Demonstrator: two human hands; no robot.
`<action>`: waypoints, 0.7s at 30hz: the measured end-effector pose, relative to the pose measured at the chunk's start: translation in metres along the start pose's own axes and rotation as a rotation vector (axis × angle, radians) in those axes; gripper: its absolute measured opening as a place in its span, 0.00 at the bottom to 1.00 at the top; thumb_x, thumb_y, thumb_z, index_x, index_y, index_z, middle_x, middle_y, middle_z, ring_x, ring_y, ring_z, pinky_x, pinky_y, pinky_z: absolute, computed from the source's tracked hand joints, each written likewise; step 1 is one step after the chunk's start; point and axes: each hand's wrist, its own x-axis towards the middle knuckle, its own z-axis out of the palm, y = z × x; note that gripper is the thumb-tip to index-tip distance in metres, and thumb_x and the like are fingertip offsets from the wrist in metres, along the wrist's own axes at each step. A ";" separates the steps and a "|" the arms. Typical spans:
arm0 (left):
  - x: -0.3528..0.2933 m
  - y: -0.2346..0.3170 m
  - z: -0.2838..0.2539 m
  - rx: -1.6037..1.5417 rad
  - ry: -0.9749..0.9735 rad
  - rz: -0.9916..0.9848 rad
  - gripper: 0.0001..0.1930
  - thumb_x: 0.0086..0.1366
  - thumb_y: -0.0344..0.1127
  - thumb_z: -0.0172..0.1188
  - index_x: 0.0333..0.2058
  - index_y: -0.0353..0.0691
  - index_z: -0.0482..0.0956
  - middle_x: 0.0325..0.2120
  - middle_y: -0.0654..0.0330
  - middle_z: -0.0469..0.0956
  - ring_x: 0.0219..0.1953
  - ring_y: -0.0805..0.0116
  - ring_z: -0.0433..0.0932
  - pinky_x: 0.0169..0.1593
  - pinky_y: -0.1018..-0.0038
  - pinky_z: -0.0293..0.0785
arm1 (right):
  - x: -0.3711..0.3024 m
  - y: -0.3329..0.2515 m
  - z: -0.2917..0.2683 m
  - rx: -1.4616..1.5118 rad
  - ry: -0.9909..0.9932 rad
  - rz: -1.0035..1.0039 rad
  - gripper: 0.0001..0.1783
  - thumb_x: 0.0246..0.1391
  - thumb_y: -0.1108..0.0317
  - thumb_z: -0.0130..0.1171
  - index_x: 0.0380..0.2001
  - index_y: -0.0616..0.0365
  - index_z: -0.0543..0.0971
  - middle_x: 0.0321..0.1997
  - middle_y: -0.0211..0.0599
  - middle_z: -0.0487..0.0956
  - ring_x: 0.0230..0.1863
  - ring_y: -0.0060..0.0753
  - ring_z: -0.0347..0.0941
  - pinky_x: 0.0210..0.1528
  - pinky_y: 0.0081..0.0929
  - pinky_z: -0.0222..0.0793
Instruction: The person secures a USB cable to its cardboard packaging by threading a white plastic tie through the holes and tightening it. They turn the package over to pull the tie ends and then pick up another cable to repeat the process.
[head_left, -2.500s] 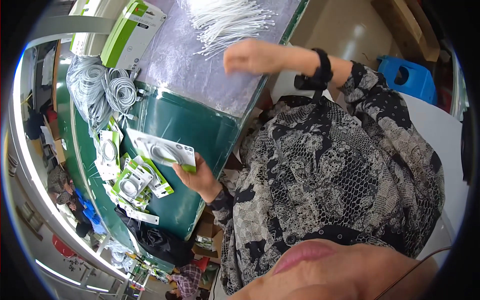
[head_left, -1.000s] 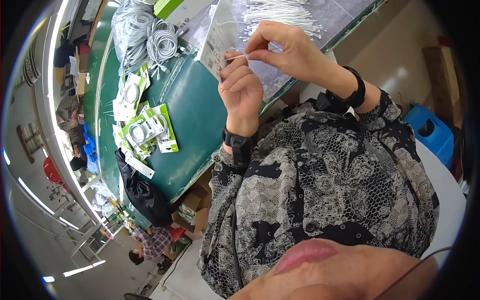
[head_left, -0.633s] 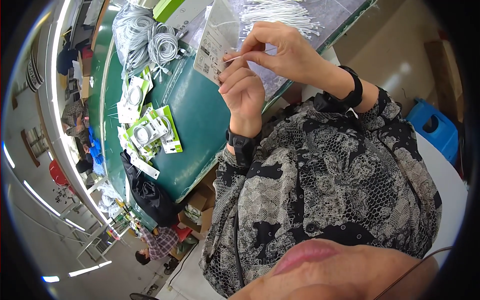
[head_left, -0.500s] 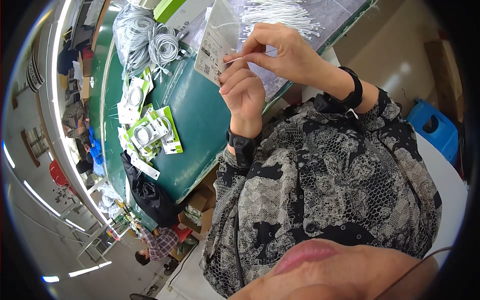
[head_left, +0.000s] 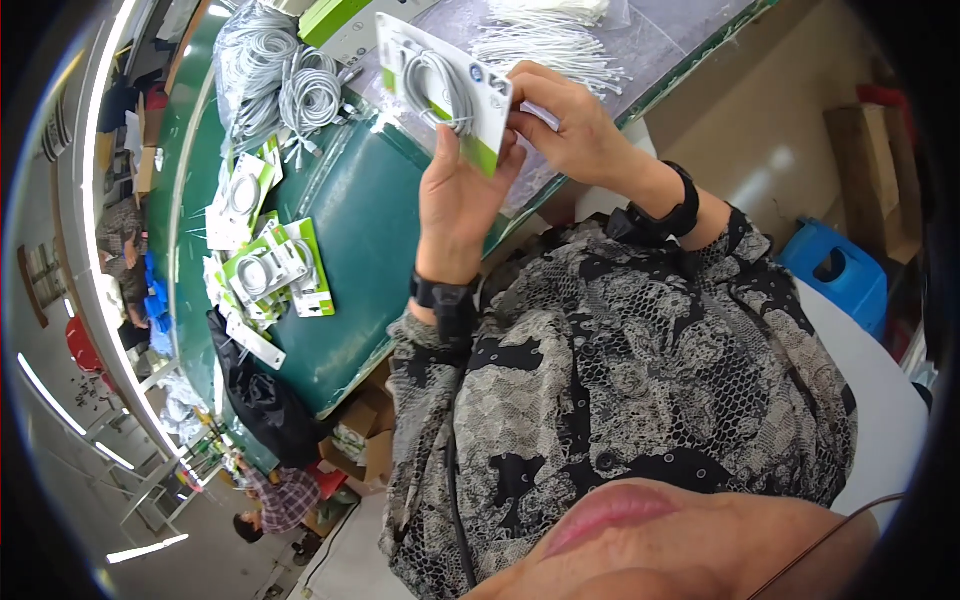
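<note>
- Up close, the left hand point(head_left: 458, 205) gripped a white backing card point(head_left: 440, 92) with a green corner from below, thumb on its lower edge; a coiled grey cable point(head_left: 437, 88) sat on the card's face.
- Just beside it, the right hand point(head_left: 568, 130) was curled at the card's right edge, fingertips pinching something small and pale; what it was could not be told.
- Both wrists wore black bands, and the sleeves were a black-and-grey lace print.
- Left of the left hand, well apart, a heap of finished white-and-green cable cards point(head_left: 265, 265) lay fanned on the green table point(head_left: 365, 250), each showing a coiled cable.
- Above those cards, to the upper left of the hands, loose bundles of grey cables point(head_left: 275, 85) were piled.
- Beyond the right hand, a spread of thin white ties point(head_left: 545, 45) lay on a clear plastic sheet point(head_left: 660, 50) covering the table's far part.
- Above the held card, a green-and-white box point(head_left: 335, 15) sat at the frame's top edge.
- Below the card heap, a black bag point(head_left: 255, 385) hung off the table's edge, with cardboard boxes point(head_left: 362, 440) under the table.
- Far right of the right hand, a blue plastic stool point(head_left: 835, 275) stood on the pale floor.
- Lower left, another person in a plaid shirt point(head_left: 280, 497) stood in the workshop aisle.
</note>
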 end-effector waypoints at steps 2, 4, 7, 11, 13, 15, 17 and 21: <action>-0.001 0.004 0.000 0.083 0.025 -0.014 0.18 0.69 0.38 0.49 0.55 0.41 0.65 0.48 0.62 0.73 0.50 0.68 0.73 0.51 0.68 0.72 | -0.005 0.005 0.001 0.022 0.109 0.096 0.13 0.46 0.83 0.57 0.38 0.62 0.74 0.35 0.36 0.77 0.37 0.30 0.75 0.40 0.23 0.70; -0.003 0.006 0.007 0.216 0.042 0.013 0.17 0.69 0.36 0.49 0.55 0.41 0.65 0.51 0.61 0.71 0.51 0.67 0.72 0.53 0.67 0.71 | -0.011 0.010 -0.001 0.019 0.150 0.144 0.14 0.45 0.83 0.57 0.39 0.61 0.74 0.36 0.38 0.78 0.38 0.33 0.76 0.41 0.26 0.71; -0.006 0.002 0.013 0.282 0.068 0.060 0.17 0.69 0.34 0.49 0.55 0.41 0.65 0.52 0.61 0.71 0.52 0.67 0.72 0.55 0.66 0.70 | -0.017 0.017 -0.007 0.031 0.077 0.150 0.17 0.50 0.85 0.53 0.44 0.59 0.71 0.38 0.30 0.76 0.40 0.20 0.70 0.46 0.21 0.67; -0.010 -0.008 0.019 0.329 0.084 0.171 0.17 0.68 0.30 0.50 0.55 0.41 0.65 0.51 0.62 0.71 0.52 0.68 0.72 0.56 0.66 0.70 | -0.016 0.016 -0.023 0.006 0.142 0.003 0.18 0.49 0.86 0.52 0.43 0.57 0.73 0.39 0.31 0.76 0.41 0.25 0.70 0.48 0.22 0.66; -0.009 -0.009 0.020 0.377 0.056 0.288 0.17 0.68 0.28 0.51 0.55 0.41 0.65 0.50 0.62 0.71 0.51 0.69 0.72 0.55 0.68 0.70 | -0.009 0.009 -0.035 -0.101 0.120 -0.101 0.17 0.48 0.86 0.52 0.41 0.56 0.74 0.39 0.31 0.76 0.41 0.26 0.70 0.48 0.24 0.66; -0.013 -0.012 0.021 0.394 0.063 0.330 0.17 0.67 0.28 0.51 0.54 0.41 0.65 0.50 0.62 0.72 0.51 0.69 0.72 0.55 0.69 0.70 | -0.003 -0.006 -0.046 -0.305 0.101 -0.335 0.17 0.46 0.85 0.54 0.38 0.54 0.77 0.39 0.30 0.76 0.41 0.29 0.69 0.50 0.27 0.65; -0.014 -0.015 0.022 0.433 0.073 0.399 0.17 0.67 0.27 0.52 0.54 0.40 0.65 0.49 0.62 0.72 0.50 0.70 0.73 0.54 0.70 0.70 | 0.001 -0.021 -0.047 -0.399 0.035 -0.405 0.15 0.44 0.82 0.57 0.36 0.53 0.78 0.39 0.30 0.76 0.41 0.30 0.69 0.51 0.30 0.64; -0.016 -0.018 0.021 0.550 0.057 0.406 0.17 0.68 0.27 0.48 0.55 0.42 0.64 0.50 0.61 0.71 0.52 0.67 0.71 0.56 0.71 0.68 | -0.001 -0.032 -0.041 -0.615 -0.117 -0.533 0.12 0.39 0.76 0.62 0.32 0.49 0.79 0.39 0.27 0.76 0.40 0.32 0.69 0.54 0.36 0.62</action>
